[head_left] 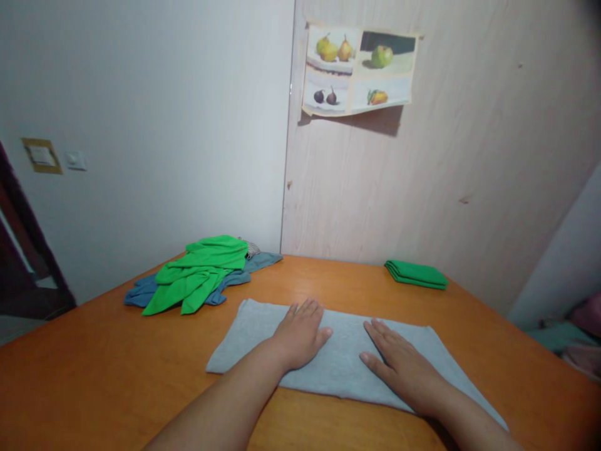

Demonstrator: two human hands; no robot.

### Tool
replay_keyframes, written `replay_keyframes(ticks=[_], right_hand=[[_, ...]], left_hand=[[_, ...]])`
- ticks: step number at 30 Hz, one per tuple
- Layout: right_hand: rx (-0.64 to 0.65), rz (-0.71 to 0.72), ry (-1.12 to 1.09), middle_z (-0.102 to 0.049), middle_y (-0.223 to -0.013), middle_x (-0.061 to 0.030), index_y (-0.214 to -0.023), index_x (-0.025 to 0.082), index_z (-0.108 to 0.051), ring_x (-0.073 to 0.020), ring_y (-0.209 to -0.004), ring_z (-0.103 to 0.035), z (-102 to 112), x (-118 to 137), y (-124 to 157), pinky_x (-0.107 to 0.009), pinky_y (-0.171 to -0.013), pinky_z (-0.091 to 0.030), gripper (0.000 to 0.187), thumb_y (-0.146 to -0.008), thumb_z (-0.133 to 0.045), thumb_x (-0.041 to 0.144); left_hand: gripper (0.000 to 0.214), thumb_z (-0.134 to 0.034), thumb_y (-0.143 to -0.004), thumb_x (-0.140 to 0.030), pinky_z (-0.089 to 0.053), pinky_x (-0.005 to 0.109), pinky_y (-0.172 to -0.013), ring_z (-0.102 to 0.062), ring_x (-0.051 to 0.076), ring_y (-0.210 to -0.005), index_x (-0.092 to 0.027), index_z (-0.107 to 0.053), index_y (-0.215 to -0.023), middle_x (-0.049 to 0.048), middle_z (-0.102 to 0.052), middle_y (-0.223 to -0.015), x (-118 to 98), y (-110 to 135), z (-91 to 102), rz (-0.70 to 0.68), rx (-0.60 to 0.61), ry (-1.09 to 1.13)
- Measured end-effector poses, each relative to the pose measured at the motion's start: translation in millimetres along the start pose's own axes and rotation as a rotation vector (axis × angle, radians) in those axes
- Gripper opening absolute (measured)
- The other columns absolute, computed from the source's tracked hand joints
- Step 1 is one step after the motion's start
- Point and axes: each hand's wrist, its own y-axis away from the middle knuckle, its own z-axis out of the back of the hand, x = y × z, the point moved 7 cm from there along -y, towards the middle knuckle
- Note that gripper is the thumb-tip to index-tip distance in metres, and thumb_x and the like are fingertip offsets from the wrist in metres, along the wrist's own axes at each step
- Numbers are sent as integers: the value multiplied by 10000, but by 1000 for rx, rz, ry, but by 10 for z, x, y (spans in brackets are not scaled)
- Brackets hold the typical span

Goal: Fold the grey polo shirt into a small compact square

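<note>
A light grey cloth [345, 360] lies flat on the orange-brown table, spread as a wide rectangle in front of me. My left hand [303, 335] rests palm down on its left half, fingers stretched toward the far edge and thumb out to the right. On the right half lies my right hand [401, 363], also palm down, with its fingers pointing up and to the left. A strip of grey cloth shows between the two thumbs. Both hands press on the fabric without gripping it, and the palms hide the parts beneath them.
At the back left is a loose heap with a bright green cloth [204, 269] over a blue-grey cloth [141, 293]. A neatly folded green cloth [417, 274] sits at the back right of the table [94, 357]. A wall with a fruit poster [359, 72] stands behind.
</note>
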Motion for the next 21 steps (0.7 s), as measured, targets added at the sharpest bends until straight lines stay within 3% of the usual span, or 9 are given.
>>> replay_keyframes(ticks=[5,11,21], right_hand=[[13,-9,-21,-226,-1604,-115,-1538,159,-301,-267,-1486,-198,42,32,12,-440,-1218,-190,866,-905,-304,750],[26,-40,-41,-251,-1603,-91,-1539,208,-312,-259,-1486,-204,70,-36,-6,-458,-1218,-159,824,-912,-288,742],[31,-215,0,-267,-1599,-120,-1528,136,-330,-269,-1489,-196,133,-282,-22,-467,-1206,-160,825,-933,-247,701]], left_hand=[[770,-211,-977,-633,-152,504,-1200,-113,277,-1503,-108,-292,-1534,144,-200,-1612,38,-5,-81,28,77,24],[780,-212,-970,-646,-148,494,-1201,-117,278,-1502,-114,-298,-1535,140,-190,-1613,49,-16,-80,35,83,21],[767,-240,-966,-640,-171,493,-1192,-143,283,-1498,-120,-339,-1520,145,-232,-1600,91,-53,-93,36,76,-2]])
